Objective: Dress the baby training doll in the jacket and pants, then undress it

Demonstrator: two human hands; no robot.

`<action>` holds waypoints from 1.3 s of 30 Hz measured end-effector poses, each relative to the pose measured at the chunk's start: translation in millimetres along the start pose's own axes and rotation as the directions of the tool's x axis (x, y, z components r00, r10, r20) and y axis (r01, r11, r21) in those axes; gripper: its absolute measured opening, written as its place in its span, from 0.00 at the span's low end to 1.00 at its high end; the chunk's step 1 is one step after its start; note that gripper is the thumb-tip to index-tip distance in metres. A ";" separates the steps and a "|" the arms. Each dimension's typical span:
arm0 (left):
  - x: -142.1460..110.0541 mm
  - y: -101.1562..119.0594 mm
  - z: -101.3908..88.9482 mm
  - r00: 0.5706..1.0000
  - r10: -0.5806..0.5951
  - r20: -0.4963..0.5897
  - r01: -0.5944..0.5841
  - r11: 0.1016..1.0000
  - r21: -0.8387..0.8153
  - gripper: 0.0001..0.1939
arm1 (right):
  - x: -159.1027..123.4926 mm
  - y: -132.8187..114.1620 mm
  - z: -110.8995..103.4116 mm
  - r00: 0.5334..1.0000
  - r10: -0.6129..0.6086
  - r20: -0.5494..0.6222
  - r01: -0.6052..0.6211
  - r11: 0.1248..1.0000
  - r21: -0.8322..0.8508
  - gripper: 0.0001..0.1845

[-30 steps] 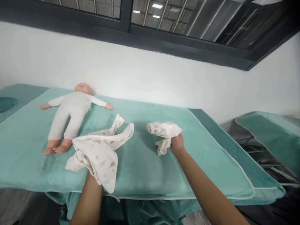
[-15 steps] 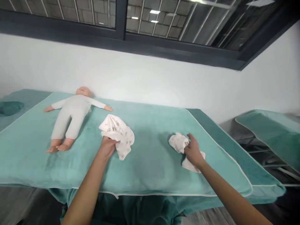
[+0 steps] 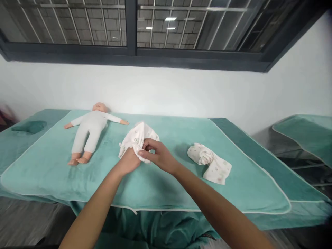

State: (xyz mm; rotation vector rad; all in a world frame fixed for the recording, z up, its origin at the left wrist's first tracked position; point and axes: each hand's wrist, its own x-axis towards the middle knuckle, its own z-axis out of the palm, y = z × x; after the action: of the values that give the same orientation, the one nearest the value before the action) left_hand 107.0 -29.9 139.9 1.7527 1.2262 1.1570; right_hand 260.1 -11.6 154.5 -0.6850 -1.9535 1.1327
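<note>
"So, where is the white printed cloth [image 3: 138, 135] lying in relation to the fingers?"

"It's bunching up around the left hand [image 3: 129, 161], covering the fingers, so I'm not able to tell whether they're gripping or spreading underneath. The back of that hand and the wrist are showing below the cloth's opening."

"And what is the right hand [image 3: 158, 155] doing?"

"It's pinching the near edge of the cloth between thumb and fingers, just beside the left hand. It's also hiding a bit of that edge."

"Where are both hands working?"

"They're hovering over the light green mat [image 3: 166, 193], left of its middle. I'm not able to tell whether the cloth is touching it."

"What else is lying around?"

"A 2nd printed cloth [image 3: 216, 168] is resting on the mat, well apart to the right, twisting into a bunch at 1 end and flattening out at the other. A doll in white [image 3: 90, 124] is lying to the left, its 2 arms spreading wide, its head pointing toward the white wall [image 3: 166, 90] and its bare feet toward the near side. 1 of its arms is stretching toward the held cloth, ending near it."

"Anything above?"

"A dark window frame [image 3: 181, 61] is running across the wall, with metal bars showing through the glass."
</note>
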 end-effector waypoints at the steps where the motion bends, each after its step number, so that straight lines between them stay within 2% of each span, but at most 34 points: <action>1: -4.5 4.3 -6.3 0.998 0.011 0.061 -0.015 0.998 0.054 0.11 | 1.2 0.8 1.1 1.000 -0.004 -0.013 0.004 0.999 -0.049 0.18; 3: -16.6 9.5 -18.5 0.985 0.012 0.175 -0.039 0.988 0.151 0.13 | 0.2 3.1 -3.1 0.997 -0.039 -0.065 0.024 0.975 -0.221 0.17; 5: -31.1 7.8 -26.7 0.976 -0.001 0.218 -0.051 0.972 0.229 0.17 | -3.1 4.8 -12.7 0.984 -0.112 -0.137 0.048 0.916 -0.399 0.16; 7: -43.7 -2.0 -28.5 0.984 0.015 0.178 -0.063 0.963 0.264 0.21 | -7.3 5.6 -24.0 0.964 -0.172 -0.200 0.052 0.867 -0.495 0.16; 9: -48.9 -18.9 -23.6 0.996 0.063 0.058 -0.077 0.957 0.281 0.23 | -11.8 6.1 -33.6 0.952 -0.191 -0.238 0.042 0.855 -0.517 0.17; 12: -39.8 -49.7 -7.9 0.987 0.142 -0.078 -0.104 0.925 0.366 0.25 | -19.6 8.0 -42.5 0.959 -0.161 -0.235 0.017 0.856 -0.517 0.17; 14: -26.8 -68.0 2.5 0.981 0.162 -0.103 -0.093 0.871 0.483 0.27 | -26.7 9.5 -46.4 0.967 -0.133 -0.216 -0.005 0.841 -0.541 0.16; 16: -13.8 -80.7 8.2 0.978 0.165 -0.126 -0.059 0.801 0.596 0.24 | -35.5 10.9 -51.2 0.973 -0.105 -0.203 -0.032 0.816 -0.577 0.16; 19: -0.3 -86.7 6.0 0.987 0.132 -0.091 -0.040 0.752 0.657 0.17 | -49.8 15.0 -61.8 0.979 -0.082 -0.188 -0.054 0.779 -0.624 0.14; 21: 4.2 -81.6 0.6 0.990 0.108 -0.095 -0.027 0.788 0.615 0.15 | -57.5 21.1 -68.8 0.980 -0.093 -0.177 -0.047 0.751 -0.659 0.11; 23: 5.6 -69.6 -4.6 0.982 0.115 -0.149 -0.021 0.854 0.521 0.14 | -61.5 29.6 -71.9 0.979 -0.104 -0.177 -0.050 0.718 -0.695 0.09; 26: 3.5 -41.6 -9.1 0.965 0.190 -0.179 -0.103 0.907 0.408 0.14 | -57.5 41.6 -62.4 0.979 -0.068 -0.194 -0.087 0.718 -0.691 0.03; 30: -3.2 -3.7 -13.3 0.947 0.304 -0.098 -0.224 0.851 0.475 0.14 | -35.3 45.3 -28.2 0.986 -0.005 -0.167 -0.093 0.815 -0.572 0.14; 35: -11.9 15.1 -28.6 0.926 0.372 -0.061 -0.271 0.770 0.578 0.14 | -13.3 38.0 8.9 0.989 -0.069 -0.131 0.020 0.938 -0.346 0.01; 37: -15.9 18.0 -37.2 0.924 0.376 -0.069 -0.253 0.735 0.629 0.14 | -12.3 36.9 16.8 0.991 -0.053 -0.122 0.009 0.941 -0.338 0.04; 39: -20.3 21.2 -45.7 0.934 0.351 -0.075 -0.204 0.693 0.691 0.14 | -13.6 38.5 18.9 0.990 0.033 -0.134 -0.092 0.884 -0.459 0.06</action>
State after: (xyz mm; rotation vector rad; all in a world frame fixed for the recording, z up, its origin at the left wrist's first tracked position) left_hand 68.2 -53.6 169.7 2.4860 1.6982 1.1566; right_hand 255.1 -12.9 109.8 -1.0496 -2.1252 0.6332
